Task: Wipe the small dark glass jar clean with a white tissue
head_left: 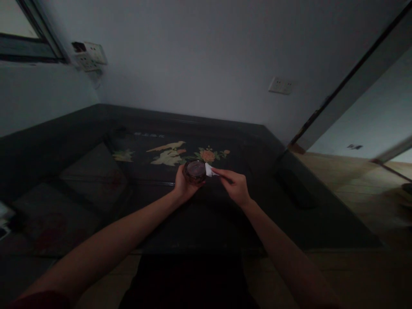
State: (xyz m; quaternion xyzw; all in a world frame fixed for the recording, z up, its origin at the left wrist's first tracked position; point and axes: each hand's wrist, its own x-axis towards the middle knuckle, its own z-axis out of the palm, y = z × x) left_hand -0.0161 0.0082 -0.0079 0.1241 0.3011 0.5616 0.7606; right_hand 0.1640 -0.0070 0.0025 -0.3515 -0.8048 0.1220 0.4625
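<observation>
Brown dish [195,170], white tissue [209,170]; black tabletop [199,219], orange flower pattern [207,155].

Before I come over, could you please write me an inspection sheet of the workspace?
Surface: dark table with a bird-and-flower picture.
Things in hand: round dish; white tissue at its right side.
Clutter: dark oblong shape at right, too dim to identify; white item cut off at the left edge.
Hands: left hand holds the dish; right hand pinches the tissue between its fingers.
Cables: nothing seen for certain; dim by the left sockets.
Surroundings: wall, right socket, floor.
</observation>
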